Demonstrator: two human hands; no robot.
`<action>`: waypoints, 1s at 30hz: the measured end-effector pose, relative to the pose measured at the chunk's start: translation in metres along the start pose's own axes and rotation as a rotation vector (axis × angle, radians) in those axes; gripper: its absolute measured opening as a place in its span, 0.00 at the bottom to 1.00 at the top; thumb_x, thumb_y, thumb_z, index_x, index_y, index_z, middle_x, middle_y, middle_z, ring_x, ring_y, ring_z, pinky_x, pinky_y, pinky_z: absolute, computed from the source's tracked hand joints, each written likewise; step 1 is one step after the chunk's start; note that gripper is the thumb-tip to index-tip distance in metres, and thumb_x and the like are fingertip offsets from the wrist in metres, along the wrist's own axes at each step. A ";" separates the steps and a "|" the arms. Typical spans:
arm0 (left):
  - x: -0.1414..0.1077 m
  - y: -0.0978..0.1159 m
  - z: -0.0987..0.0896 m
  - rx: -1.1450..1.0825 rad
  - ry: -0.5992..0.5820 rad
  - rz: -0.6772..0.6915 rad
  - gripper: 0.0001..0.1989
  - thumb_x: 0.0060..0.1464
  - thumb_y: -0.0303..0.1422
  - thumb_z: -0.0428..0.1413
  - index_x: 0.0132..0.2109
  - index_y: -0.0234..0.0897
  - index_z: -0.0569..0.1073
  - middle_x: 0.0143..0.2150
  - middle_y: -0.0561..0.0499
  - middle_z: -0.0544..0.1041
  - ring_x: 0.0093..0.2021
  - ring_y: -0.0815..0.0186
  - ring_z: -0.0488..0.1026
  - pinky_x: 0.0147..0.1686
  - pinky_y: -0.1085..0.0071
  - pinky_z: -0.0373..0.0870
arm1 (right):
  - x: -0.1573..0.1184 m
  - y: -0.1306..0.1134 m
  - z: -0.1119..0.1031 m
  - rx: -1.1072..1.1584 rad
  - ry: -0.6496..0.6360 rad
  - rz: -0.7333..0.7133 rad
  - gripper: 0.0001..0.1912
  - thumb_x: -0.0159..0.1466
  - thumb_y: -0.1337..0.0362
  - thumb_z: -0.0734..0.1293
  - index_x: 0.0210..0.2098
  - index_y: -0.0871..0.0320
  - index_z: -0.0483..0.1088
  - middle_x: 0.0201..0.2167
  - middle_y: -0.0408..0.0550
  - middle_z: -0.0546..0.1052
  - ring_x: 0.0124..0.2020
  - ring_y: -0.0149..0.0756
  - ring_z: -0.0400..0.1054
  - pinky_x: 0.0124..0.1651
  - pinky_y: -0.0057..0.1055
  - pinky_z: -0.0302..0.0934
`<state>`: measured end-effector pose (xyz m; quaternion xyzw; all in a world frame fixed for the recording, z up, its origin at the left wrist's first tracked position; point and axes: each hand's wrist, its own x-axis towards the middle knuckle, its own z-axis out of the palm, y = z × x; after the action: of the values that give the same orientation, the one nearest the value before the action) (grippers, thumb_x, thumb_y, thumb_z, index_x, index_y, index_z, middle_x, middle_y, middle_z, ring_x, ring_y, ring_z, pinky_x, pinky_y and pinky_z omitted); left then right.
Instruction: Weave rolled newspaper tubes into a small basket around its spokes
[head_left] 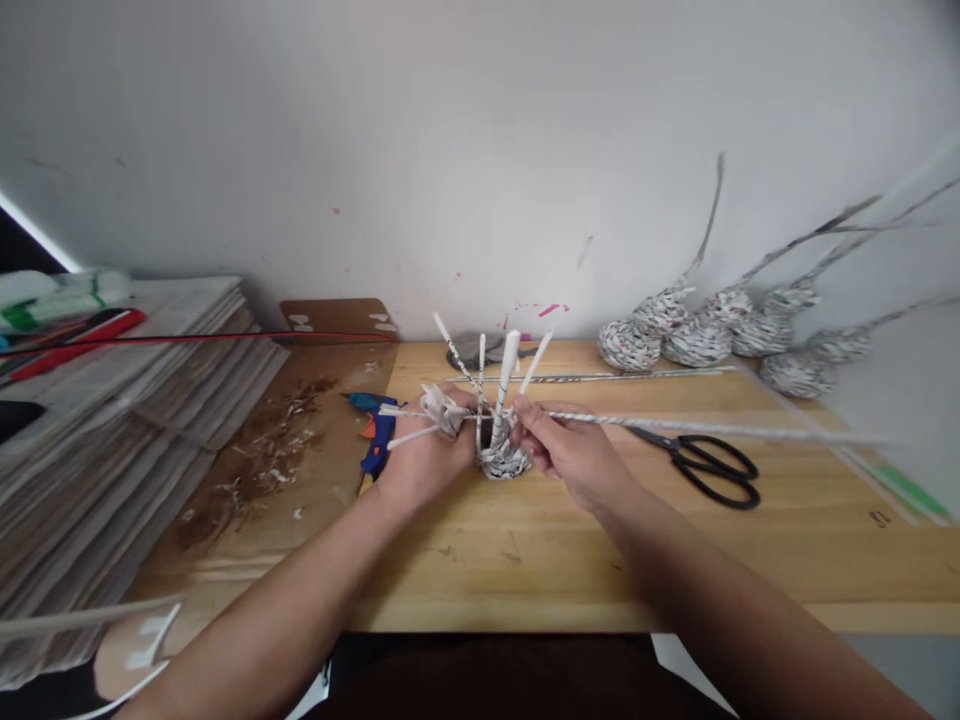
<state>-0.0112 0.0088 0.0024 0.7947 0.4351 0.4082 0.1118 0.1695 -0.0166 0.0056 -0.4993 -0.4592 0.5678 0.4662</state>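
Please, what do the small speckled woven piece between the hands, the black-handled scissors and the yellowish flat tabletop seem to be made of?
Small speckled woven piece: probably rolled paper, matte; its pale strands carry dark, print-like marks.
Black-handled scissors: blades likely metal, greyish; handles smooth and black, perhaps plastic or coated metal.
Yellowish flat tabletop: apparently wood, smooth with faint sheen; grain-like streaks show.

A small, rounded woven paper piece (505,464), mottled white and dark grey, stands over the wooden tabletop (510,570). Pale rolled-paper rods (508,372) fan upward from it, others pointing left. A long, thin paper strand (675,425) extends rightward, nearly level, its far end blurred.
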 end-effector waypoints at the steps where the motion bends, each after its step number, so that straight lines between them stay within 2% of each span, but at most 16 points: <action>1: 0.000 0.001 -0.001 0.003 -0.024 -0.005 0.08 0.55 0.24 0.54 0.33 0.35 0.77 0.33 0.49 0.81 0.36 0.63 0.77 0.41 0.67 0.73 | 0.000 0.002 0.002 0.068 -0.005 0.016 0.22 0.58 0.45 0.71 0.26 0.60 0.75 0.16 0.37 0.65 0.14 0.23 0.54 0.15 0.23 0.44; 3: 0.002 0.003 -0.003 -0.017 -0.053 -0.034 0.09 0.54 0.23 0.54 0.31 0.35 0.77 0.30 0.50 0.80 0.33 0.64 0.76 0.37 0.70 0.72 | -0.001 0.006 0.006 0.136 0.000 -0.019 0.20 0.58 0.47 0.71 0.31 0.59 0.77 0.18 0.38 0.68 0.14 0.23 0.54 0.15 0.23 0.45; 5: 0.003 0.004 -0.006 -0.047 -0.058 -0.066 0.09 0.52 0.22 0.54 0.30 0.35 0.77 0.28 0.50 0.79 0.30 0.66 0.74 0.34 0.72 0.70 | -0.004 0.009 0.010 0.084 0.019 -0.127 0.16 0.60 0.51 0.71 0.34 0.58 0.79 0.22 0.41 0.72 0.16 0.24 0.58 0.16 0.24 0.51; 8: 0.005 0.007 -0.009 -0.057 -0.056 -0.090 0.09 0.50 0.21 0.54 0.28 0.35 0.76 0.27 0.51 0.79 0.28 0.68 0.74 0.31 0.74 0.69 | -0.012 0.012 0.012 -0.194 0.077 -0.422 0.10 0.63 0.60 0.69 0.40 0.56 0.81 0.30 0.47 0.80 0.25 0.30 0.69 0.28 0.27 0.64; 10: 0.005 0.009 -0.009 -0.027 -0.057 -0.086 0.09 0.49 0.21 0.54 0.28 0.35 0.76 0.27 0.51 0.79 0.28 0.68 0.74 0.30 0.74 0.68 | -0.015 0.011 0.012 -0.374 0.121 -0.596 0.11 0.64 0.64 0.67 0.43 0.54 0.81 0.35 0.48 0.82 0.31 0.33 0.72 0.35 0.30 0.67; 11: 0.004 0.010 -0.009 -0.006 -0.058 -0.073 0.09 0.49 0.21 0.54 0.28 0.35 0.76 0.27 0.51 0.79 0.28 0.67 0.74 0.30 0.74 0.68 | -0.015 0.011 0.011 -0.421 0.131 -0.630 0.12 0.64 0.66 0.67 0.43 0.53 0.81 0.35 0.48 0.82 0.31 0.33 0.73 0.36 0.30 0.67; 13: 0.003 0.012 -0.009 0.048 -0.074 -0.038 0.09 0.50 0.21 0.54 0.28 0.35 0.77 0.28 0.50 0.79 0.29 0.66 0.74 0.31 0.74 0.68 | -0.013 0.010 0.008 -0.413 0.118 -0.578 0.12 0.63 0.66 0.66 0.42 0.53 0.81 0.30 0.46 0.81 0.26 0.31 0.71 0.31 0.28 0.66; 16: 0.001 0.014 -0.009 0.136 -0.106 -0.007 0.08 0.50 0.22 0.55 0.28 0.36 0.77 0.28 0.49 0.79 0.30 0.64 0.75 0.31 0.73 0.68 | -0.006 0.008 0.003 -0.272 -0.001 -0.356 0.10 0.61 0.64 0.68 0.40 0.56 0.81 0.19 0.41 0.75 0.17 0.29 0.67 0.21 0.26 0.62; 19: 0.000 0.016 -0.009 0.143 -0.151 -0.020 0.09 0.51 0.22 0.55 0.28 0.37 0.78 0.27 0.50 0.79 0.29 0.64 0.75 0.31 0.72 0.68 | -0.003 0.004 -0.001 -0.208 -0.091 -0.244 0.10 0.58 0.62 0.71 0.38 0.58 0.80 0.18 0.40 0.74 0.16 0.29 0.66 0.19 0.26 0.61; 21: 0.000 0.018 -0.009 0.113 -0.175 -0.034 0.10 0.51 0.22 0.55 0.29 0.37 0.79 0.28 0.50 0.80 0.30 0.64 0.76 0.32 0.72 0.69 | -0.003 0.002 -0.003 -0.267 -0.088 -0.277 0.08 0.56 0.63 0.72 0.36 0.58 0.80 0.20 0.42 0.76 0.18 0.29 0.67 0.22 0.26 0.62; 26: -0.001 0.018 -0.005 -0.024 -0.168 -0.083 0.12 0.50 0.22 0.55 0.34 0.40 0.81 0.33 0.50 0.83 0.33 0.62 0.77 0.37 0.69 0.73 | -0.009 0.001 -0.002 -0.487 -0.054 -0.489 0.06 0.57 0.69 0.70 0.34 0.55 0.78 0.27 0.43 0.80 0.28 0.33 0.73 0.33 0.29 0.66; 30: -0.003 0.013 0.002 -0.244 -0.082 -0.250 0.07 0.52 0.27 0.57 0.35 0.38 0.81 0.34 0.49 0.83 0.34 0.61 0.79 0.37 0.68 0.75 | -0.012 0.002 0.002 -0.525 0.058 -0.580 0.02 0.59 0.68 0.69 0.33 0.56 0.72 0.26 0.42 0.78 0.26 0.31 0.71 0.31 0.27 0.65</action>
<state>-0.0027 -0.0009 0.0066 0.7311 0.4728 0.4080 0.2748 0.1678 -0.0287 0.0057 -0.4671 -0.6974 0.2614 0.4765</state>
